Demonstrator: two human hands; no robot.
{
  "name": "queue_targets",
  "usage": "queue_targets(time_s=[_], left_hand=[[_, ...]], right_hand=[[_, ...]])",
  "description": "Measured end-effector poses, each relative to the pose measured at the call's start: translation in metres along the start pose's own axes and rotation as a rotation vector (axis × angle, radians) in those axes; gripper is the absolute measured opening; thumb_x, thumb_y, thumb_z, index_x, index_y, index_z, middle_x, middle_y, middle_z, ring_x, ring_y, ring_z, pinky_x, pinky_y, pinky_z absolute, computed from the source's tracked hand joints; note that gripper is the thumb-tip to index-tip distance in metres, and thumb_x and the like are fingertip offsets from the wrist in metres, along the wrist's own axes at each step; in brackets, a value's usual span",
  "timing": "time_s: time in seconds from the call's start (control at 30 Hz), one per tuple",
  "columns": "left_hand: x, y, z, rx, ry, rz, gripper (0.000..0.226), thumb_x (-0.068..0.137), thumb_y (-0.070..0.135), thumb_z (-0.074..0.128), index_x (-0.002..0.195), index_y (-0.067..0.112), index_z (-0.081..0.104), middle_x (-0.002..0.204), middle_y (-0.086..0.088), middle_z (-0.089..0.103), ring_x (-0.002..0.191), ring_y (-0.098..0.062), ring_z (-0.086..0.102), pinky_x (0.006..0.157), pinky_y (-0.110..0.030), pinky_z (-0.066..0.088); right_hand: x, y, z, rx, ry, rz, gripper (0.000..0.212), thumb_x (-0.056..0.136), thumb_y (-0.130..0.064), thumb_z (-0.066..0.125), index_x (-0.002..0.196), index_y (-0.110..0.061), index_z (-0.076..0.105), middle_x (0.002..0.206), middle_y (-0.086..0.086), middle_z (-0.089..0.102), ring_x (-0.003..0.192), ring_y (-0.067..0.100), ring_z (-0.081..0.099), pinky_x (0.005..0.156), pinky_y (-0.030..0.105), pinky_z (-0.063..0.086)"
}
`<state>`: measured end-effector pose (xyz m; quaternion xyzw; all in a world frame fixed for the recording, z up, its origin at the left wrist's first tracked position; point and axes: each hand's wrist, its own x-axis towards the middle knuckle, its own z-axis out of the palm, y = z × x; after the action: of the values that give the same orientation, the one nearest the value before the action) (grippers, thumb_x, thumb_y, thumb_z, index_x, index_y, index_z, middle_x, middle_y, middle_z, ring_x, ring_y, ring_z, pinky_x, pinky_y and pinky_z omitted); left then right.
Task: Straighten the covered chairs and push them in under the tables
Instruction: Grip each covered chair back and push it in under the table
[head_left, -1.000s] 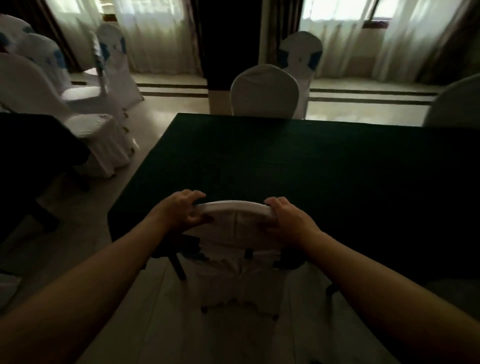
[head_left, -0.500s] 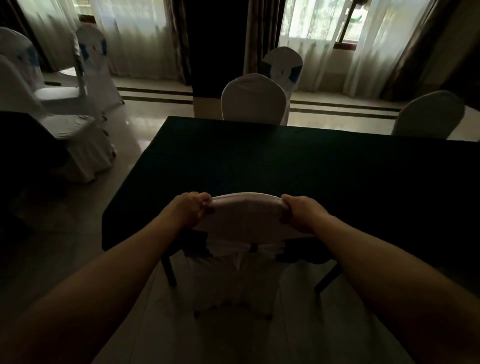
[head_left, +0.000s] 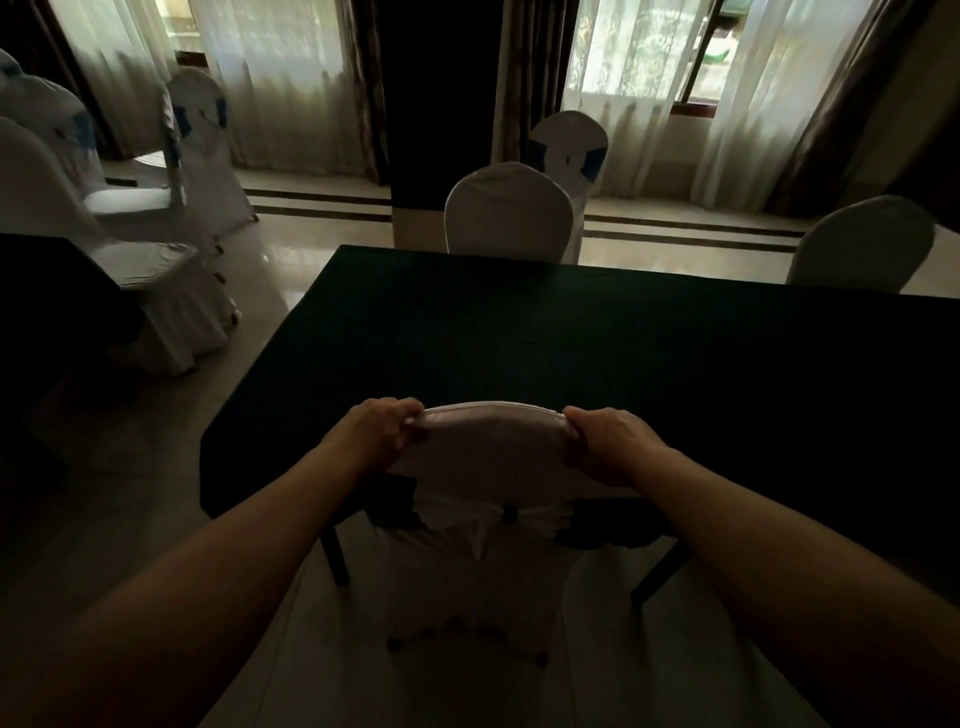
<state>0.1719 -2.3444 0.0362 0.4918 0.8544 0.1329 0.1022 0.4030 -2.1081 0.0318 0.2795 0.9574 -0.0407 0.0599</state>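
Left hand (head_left: 382, 434) and right hand (head_left: 610, 444) each grip a top corner of a white covered chair (head_left: 491, 457) at the near edge of a dark-clothed desk (head_left: 571, 332).

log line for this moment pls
step: pushing chair in | left hand: grips chair back | right hand: grips chair back | table: dark cloth

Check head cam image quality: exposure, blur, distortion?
Head view: strongly backlit, the windows blow out while the table is near black. Left hand and right hand gripping the chair back are dim but readable. Left-side chairs show motion smear. Wide-angle bending at the edges.
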Motion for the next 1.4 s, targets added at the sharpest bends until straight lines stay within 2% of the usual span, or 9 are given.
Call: queue_targets(time_s=[0.2, 0.43, 0.67, 0.97, 1.07, 1.17, 1.2, 1.3, 1.4], left_hand=[[0.001, 0.015, 0.002, 0.011, 0.004, 0.024, 0.028, 0.094, 0.039, 0.053, 0.121, 0.03, 0.054, 0.11, -0.004, 0.059, 0.09, -0.019, 0.058, 0.078, -0.037, 0.052], [0.006, 0.033, 0.008, 0.034, 0.003, 0.029, 0.031, 0.095, 0.038, 0.053, 0.124, 0.029, 0.052, 0.112, -0.004, 0.058, 0.091, -0.019, 0.057, 0.079, -0.037, 0.053], [0.01, 0.047, 0.012, 0.026, -0.01, 0.039, 0.032, 0.094, 0.04, 0.053, 0.124, 0.028, 0.053, 0.112, -0.005, 0.06, 0.091, -0.02, 0.059, 0.078, -0.036, 0.053], [0.011, 0.054, 0.015, 0.047, -0.01, 0.048, 0.032, 0.095, 0.039, 0.053, 0.124, 0.026, 0.053, 0.114, -0.005, 0.059, 0.094, -0.02, 0.059, 0.08, -0.036, 0.051], [0.013, 0.049, 0.016, 0.025, -0.015, 0.069, 0.031, 0.092, 0.041, 0.057, 0.121, 0.028, 0.055, 0.112, -0.002, 0.059, 0.094, -0.017, 0.056, 0.078, -0.032, 0.048], [0.014, 0.042, 0.018, 0.028, -0.025, 0.039, 0.037, 0.085, 0.042, 0.066, 0.118, 0.033, 0.053, 0.11, 0.003, 0.056, 0.092, -0.013, 0.054, 0.076, -0.029, 0.045], [0.016, 0.041, 0.018, 0.034, -0.038, 0.008, 0.04, 0.082, 0.041, 0.07, 0.117, 0.033, 0.053, 0.11, 0.004, 0.055, 0.092, -0.012, 0.053, 0.076, -0.028, 0.044], [0.02, 0.036, 0.019, 0.078, -0.094, -0.047, 0.041, 0.081, 0.039, 0.072, 0.117, 0.03, 0.054, 0.112, 0.002, 0.056, 0.091, -0.012, 0.051, 0.077, -0.029, 0.042], [0.019, 0.033, 0.019, 0.084, -0.098, -0.025, 0.037, 0.085, 0.038, 0.068, 0.118, 0.028, 0.054, 0.112, 0.0, 0.055, 0.092, -0.014, 0.052, 0.078, -0.03, 0.043]], right_hand=[[-0.006, 0.016, 0.002, 0.01, 0.002, -0.001, 0.038, 0.074, -0.045, 0.071, 0.09, -0.047, 0.036, 0.075, -0.012, 0.048, 0.067, 0.013, 0.049, 0.054, 0.031, 0.038], [-0.012, 0.033, 0.002, 0.017, 0.007, -0.006, 0.037, 0.073, -0.044, 0.07, 0.087, -0.048, 0.036, 0.072, -0.014, 0.045, 0.068, 0.014, 0.049, 0.058, 0.033, 0.04], [-0.015, 0.049, 0.002, 0.0, -0.006, 0.008, 0.038, 0.071, -0.045, 0.072, 0.091, -0.047, 0.039, 0.071, -0.016, 0.044, 0.063, 0.01, 0.046, 0.056, 0.031, 0.038], [-0.021, 0.06, -0.002, 0.029, -0.022, 0.009, 0.041, 0.072, -0.046, 0.074, 0.088, -0.051, 0.037, 0.079, -0.012, 0.054, 0.067, 0.009, 0.05, 0.054, 0.029, 0.038], [-0.025, 0.065, -0.003, 0.176, -0.066, 0.068, 0.048, 0.064, -0.049, 0.079, 0.09, -0.056, 0.039, 0.084, -0.014, 0.054, 0.075, 0.007, 0.052, 0.059, 0.032, 0.043], [-0.03, 0.07, -0.002, 0.205, -0.069, 0.148, 0.062, 0.051, -0.057, 0.081, 0.096, -0.056, 0.038, 0.092, -0.015, 0.048, 0.08, 0.007, 0.049, 0.064, 0.033, 0.046], [-0.031, 0.072, -0.001, 0.194, -0.07, 0.169, 0.061, 0.052, -0.055, 0.081, 0.096, -0.056, 0.039, 0.093, -0.015, 0.048, 0.08, 0.007, 0.048, 0.063, 0.032, 0.045], [-0.032, 0.079, 0.003, 0.187, -0.06, 0.185, 0.039, 0.066, -0.04, 0.08, 0.084, -0.051, 0.047, 0.09, -0.01, 0.057, 0.074, 0.006, 0.051, 0.057, 0.028, 0.041], [-0.035, 0.078, 0.003, 0.186, -0.045, 0.177, 0.037, 0.07, -0.033, 0.08, 0.084, -0.05, 0.05, 0.083, -0.012, 0.054, 0.074, 0.008, 0.052, 0.057, 0.029, 0.042]])
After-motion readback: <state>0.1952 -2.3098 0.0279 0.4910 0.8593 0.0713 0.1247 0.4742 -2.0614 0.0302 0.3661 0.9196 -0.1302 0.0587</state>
